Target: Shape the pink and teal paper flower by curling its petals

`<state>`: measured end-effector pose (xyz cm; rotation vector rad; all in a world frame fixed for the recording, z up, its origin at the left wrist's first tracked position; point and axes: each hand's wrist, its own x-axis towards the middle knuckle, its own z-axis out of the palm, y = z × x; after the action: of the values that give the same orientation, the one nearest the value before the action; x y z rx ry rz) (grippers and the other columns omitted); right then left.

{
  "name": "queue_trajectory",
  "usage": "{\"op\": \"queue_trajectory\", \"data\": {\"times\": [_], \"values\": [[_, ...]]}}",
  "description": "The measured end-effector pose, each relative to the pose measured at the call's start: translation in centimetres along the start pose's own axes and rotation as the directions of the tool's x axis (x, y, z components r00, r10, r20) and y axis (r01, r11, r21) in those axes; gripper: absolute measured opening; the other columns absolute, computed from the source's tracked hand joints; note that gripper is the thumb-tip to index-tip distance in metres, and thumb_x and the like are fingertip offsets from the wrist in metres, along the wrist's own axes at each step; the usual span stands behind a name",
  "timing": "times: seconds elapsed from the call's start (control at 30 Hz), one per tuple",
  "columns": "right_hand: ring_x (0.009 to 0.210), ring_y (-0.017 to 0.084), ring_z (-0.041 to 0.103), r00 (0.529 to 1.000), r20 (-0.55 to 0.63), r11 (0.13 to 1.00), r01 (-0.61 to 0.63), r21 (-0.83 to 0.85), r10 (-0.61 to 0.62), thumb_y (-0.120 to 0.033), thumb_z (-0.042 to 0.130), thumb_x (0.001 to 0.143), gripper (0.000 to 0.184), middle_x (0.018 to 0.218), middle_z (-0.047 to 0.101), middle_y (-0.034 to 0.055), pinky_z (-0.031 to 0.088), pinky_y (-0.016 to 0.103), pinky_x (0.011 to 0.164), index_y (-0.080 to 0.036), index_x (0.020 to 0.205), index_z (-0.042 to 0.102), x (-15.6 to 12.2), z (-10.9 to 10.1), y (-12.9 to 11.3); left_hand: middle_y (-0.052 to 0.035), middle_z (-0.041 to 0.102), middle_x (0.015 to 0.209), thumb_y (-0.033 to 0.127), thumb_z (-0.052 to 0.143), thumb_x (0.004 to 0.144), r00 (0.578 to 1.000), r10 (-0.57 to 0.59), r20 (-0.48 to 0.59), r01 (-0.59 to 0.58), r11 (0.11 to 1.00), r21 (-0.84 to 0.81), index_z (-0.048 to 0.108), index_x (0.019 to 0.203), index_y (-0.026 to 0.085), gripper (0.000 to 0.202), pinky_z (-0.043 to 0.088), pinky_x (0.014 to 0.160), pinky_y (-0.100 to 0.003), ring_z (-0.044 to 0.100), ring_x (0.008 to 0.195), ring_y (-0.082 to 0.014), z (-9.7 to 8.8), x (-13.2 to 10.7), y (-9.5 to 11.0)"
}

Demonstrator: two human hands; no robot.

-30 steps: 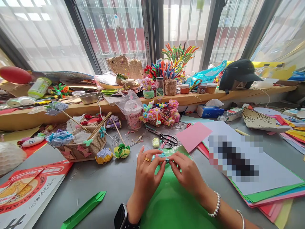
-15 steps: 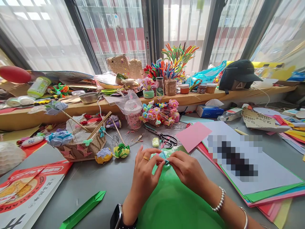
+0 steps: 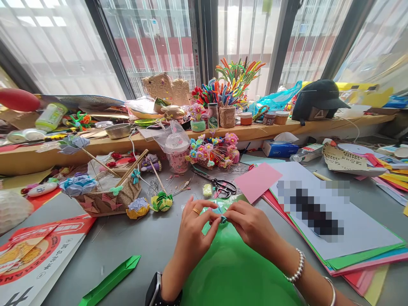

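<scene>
Between the fingertips of both hands is a small piece of folded blue paper (image 3: 223, 219), mostly covered by the fingers. My left hand (image 3: 196, 227) pinches it from the left, its other fingers curled loosely above. From the right, my right hand (image 3: 251, 221) grips the same piece between thumb and index finger. Beneath the wrists lies a glossy green sheet (image 3: 237, 272) that runs off the bottom edge. Just beyond the fingers are black-handled scissors (image 3: 223, 187) and a small yellow packet (image 3: 207, 190). A folded green paper strip (image 3: 110, 280) rests to the left.
Stacked coloured paper (image 3: 347, 212) occupies the right side, with a pink sheet (image 3: 259, 180) overlapping it. At left stands a cardboard box (image 3: 105, 202) with paper flowers. A lidded pink cup (image 3: 177, 155) and pipe-cleaner flowers (image 3: 213, 151) stand before the wooden ledge (image 3: 153, 142).
Both hands keep pinching the blue paper, with only a slight shift of the fingers. The whole view has moved a little; nothing has been put down or picked up.
</scene>
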<state>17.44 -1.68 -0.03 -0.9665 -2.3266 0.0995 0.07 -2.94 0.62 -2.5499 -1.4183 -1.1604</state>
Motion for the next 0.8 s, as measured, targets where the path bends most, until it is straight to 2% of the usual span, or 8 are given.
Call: {"op": "queue_trajectory", "data": {"times": [0.13,0.3,0.57,0.8], "values": [[0.073,0.017,0.051,1.000,0.002,1.000,-0.006,-0.010,0.006,-0.009,0.043,0.085,0.020,0.076,0.059,0.0049,0.040,0.025,0.061,-0.017,0.085,0.061,-0.05,0.01,0.02,-0.0035,0.062,0.088,0.020,0.052,0.079,1.000,0.018,-0.019,-0.018,1.000,0.014,0.061,0.080,0.023,0.009,0.029,0.097,-0.054,0.057,0.086,-0.0184,0.21,0.07,-0.04],[0.072,0.017,0.051,1.000,-0.006,1.000,0.005,-0.017,-0.005,-0.009,0.043,0.085,0.020,0.075,0.059,0.0050,0.040,0.025,0.061,-0.018,0.085,0.061,-0.04,-0.15,-0.04,-0.0028,0.063,0.085,0.019,0.053,0.078,0.998,0.044,-0.052,-0.041,0.998,0.051,0.061,0.076,0.023,0.009,0.031,0.097,-0.052,0.057,0.084,-0.0182,0.24,0.10,0.17],[0.071,0.016,0.052,0.999,0.026,1.000,0.024,-0.002,-0.024,-0.008,0.046,0.083,0.017,0.074,0.060,0.0050,0.040,0.025,0.061,-0.017,0.082,0.061,0.07,-0.50,0.06,-0.0029,0.063,0.085,0.019,0.053,0.077,0.999,0.042,-0.023,-0.042,0.999,0.035,0.062,0.070,0.023,0.012,0.032,0.096,-0.053,0.058,0.084,-0.0186,-0.04,0.15,0.28],[0.070,0.016,0.053,0.998,0.065,0.999,-0.003,0.041,0.001,-0.008,0.046,0.082,0.018,0.074,0.060,0.0043,0.041,0.024,0.060,-0.018,0.080,0.062,0.12,-0.81,0.06,-0.0042,0.063,0.088,0.020,0.054,0.076,1.000,-0.020,0.024,0.021,0.998,-0.056,0.062,0.067,0.022,0.013,0.030,0.096,-0.057,0.059,0.086,-0.0196,-0.13,0.11,0.28]]}}
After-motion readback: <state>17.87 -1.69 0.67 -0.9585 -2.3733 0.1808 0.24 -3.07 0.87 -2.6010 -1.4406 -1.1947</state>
